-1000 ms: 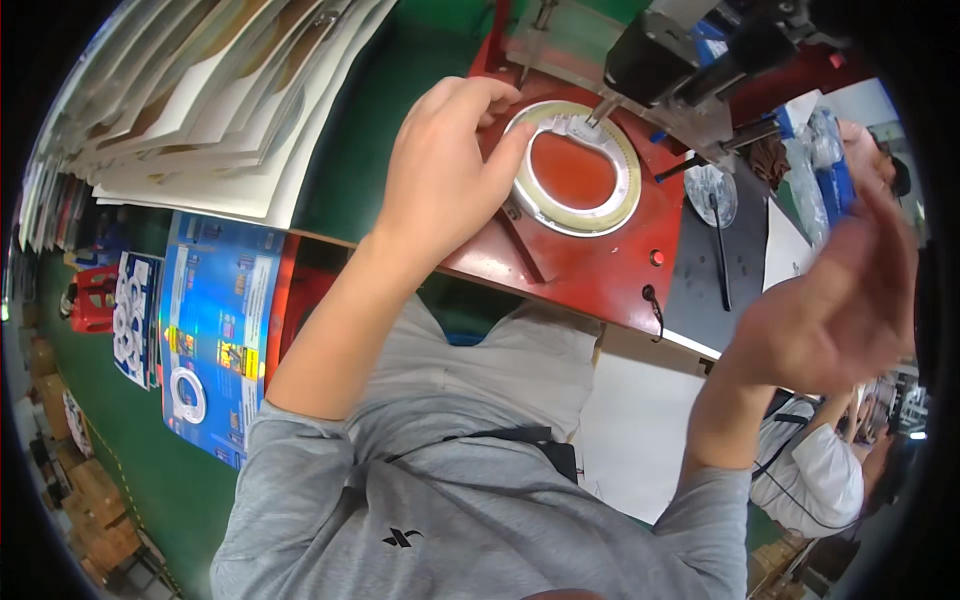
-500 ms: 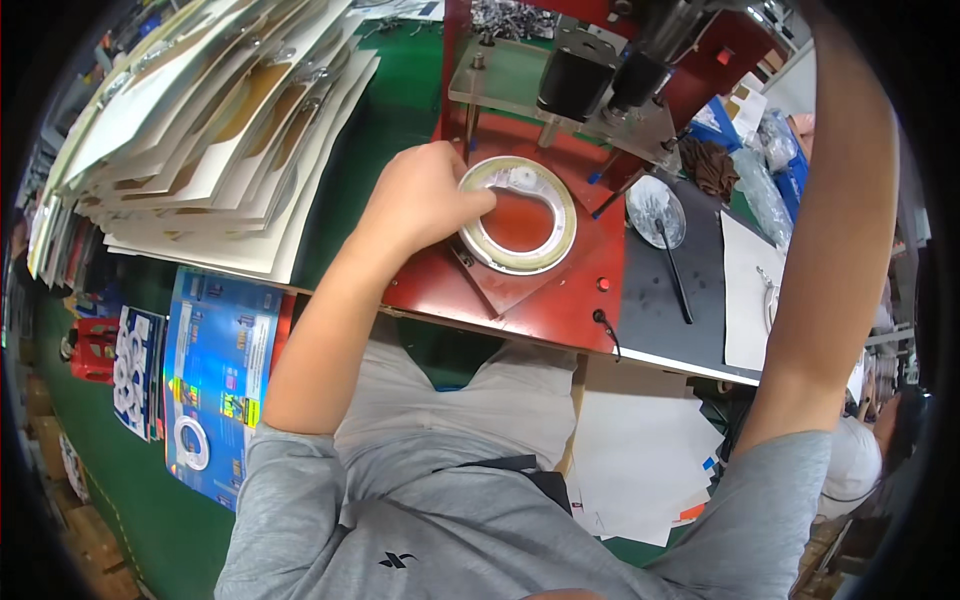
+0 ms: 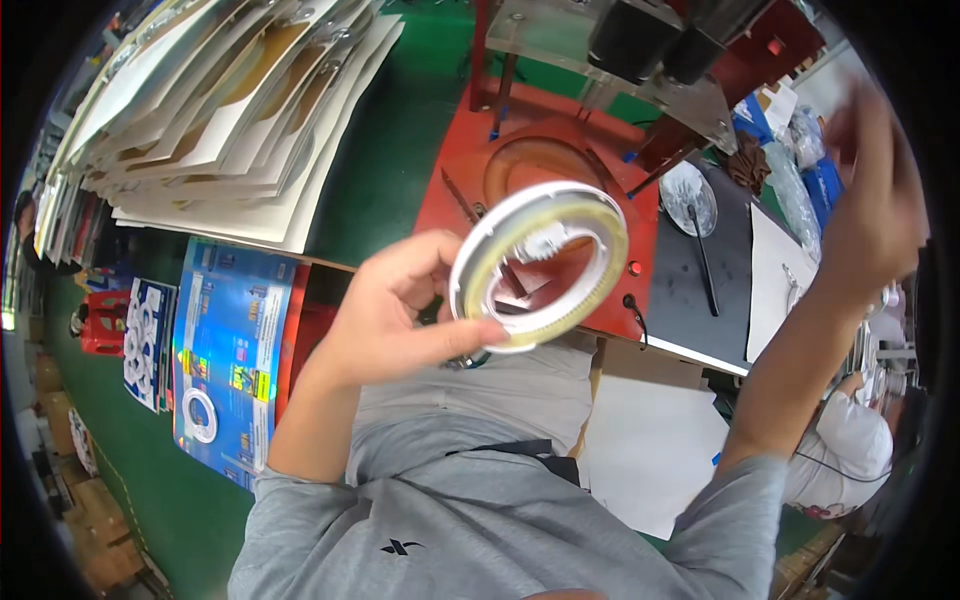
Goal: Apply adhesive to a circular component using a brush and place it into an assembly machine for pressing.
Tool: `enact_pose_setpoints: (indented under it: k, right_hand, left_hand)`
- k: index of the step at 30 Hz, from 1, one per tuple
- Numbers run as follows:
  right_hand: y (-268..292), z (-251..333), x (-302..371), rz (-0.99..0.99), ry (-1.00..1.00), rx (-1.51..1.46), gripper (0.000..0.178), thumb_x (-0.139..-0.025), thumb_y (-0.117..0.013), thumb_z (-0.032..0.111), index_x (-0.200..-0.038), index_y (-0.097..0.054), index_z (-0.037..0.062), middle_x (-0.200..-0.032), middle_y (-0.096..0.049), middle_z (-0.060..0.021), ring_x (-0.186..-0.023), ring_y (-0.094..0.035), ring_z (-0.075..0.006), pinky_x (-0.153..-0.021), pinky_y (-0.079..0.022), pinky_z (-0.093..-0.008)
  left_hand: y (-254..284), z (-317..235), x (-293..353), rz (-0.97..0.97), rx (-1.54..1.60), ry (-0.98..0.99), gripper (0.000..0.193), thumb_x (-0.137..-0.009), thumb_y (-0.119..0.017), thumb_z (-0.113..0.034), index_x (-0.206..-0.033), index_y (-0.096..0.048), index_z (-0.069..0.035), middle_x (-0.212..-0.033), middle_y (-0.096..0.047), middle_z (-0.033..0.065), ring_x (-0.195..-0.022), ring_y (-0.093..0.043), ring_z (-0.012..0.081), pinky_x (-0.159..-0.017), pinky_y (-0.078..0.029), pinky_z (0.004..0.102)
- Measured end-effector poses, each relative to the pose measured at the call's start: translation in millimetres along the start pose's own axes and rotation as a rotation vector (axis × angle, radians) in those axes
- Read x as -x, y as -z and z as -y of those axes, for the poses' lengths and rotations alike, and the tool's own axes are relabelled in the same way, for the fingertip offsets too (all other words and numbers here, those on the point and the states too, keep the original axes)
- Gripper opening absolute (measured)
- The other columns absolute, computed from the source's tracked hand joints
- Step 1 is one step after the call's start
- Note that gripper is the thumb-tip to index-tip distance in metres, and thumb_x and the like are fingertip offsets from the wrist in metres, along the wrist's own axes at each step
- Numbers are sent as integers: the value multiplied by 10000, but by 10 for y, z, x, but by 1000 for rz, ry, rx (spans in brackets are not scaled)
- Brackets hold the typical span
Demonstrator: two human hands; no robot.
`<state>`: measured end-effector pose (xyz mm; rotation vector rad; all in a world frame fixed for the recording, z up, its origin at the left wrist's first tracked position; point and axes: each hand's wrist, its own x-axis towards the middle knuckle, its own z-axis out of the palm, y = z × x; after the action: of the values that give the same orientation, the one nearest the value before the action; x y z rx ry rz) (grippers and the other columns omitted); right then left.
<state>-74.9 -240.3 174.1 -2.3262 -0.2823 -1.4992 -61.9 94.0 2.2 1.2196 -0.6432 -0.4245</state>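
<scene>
My left hand (image 3: 390, 310) grips the near left side of a white plastic ring (image 3: 478, 262), thumb on its rim. The ring carries a yellowish inner band and a white lump inside. It is tilted and held above the red base (image 3: 640, 295) of a bench press. Behind it, the round seat (image 3: 540, 155) in that base shows bare. My right hand (image 3: 872, 205) is raised at the far right, apart from the ring and smeared by motion; its fingers cannot be made out.
A clear plate (image 3: 545, 38) and black motor-like blocks (image 3: 635, 40) hang over the base. Rightward lie a dish of white paste (image 3: 688, 190), a black stick (image 3: 707, 270) and a white sheet (image 3: 770, 270). White card sleeves (image 3: 290, 180) pile up left, near a blue printed sheet (image 3: 225, 350).
My left hand has lifted the ring off the red base, tilting it and bringing it closer. My right arm has come down from above the press, bringing the hand into view.
</scene>
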Motion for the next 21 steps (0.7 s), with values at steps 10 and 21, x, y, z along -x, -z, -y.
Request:
enact_pose_setpoints:
  k: [10,21]
  right_hand:
    - [434,385,2217,444,-1142,-1084,396,-1073,-625,269,-1321,-589,-38,-948,-711,-82,-707,-645,-123,-585,-527,-256]
    - [1444,-1920,2689,-338,-1497,-649,313,-1145,-485,314,-1112,-588,21,-844,-659,-62,-619,-544,-119,-563,-427,-285]
  left_hand:
    - [-683,465,16,28,240,203,475,-885,-873,-9,-1299,-647,39,-1176,-713,98,-1033,-679,142,-907,-555,312]
    - [-882,575,-65,392,-239,109,148,-890,-792,30,-1032,-753,15,-954,-720,83,-774,-622,137,-709,-506,277]
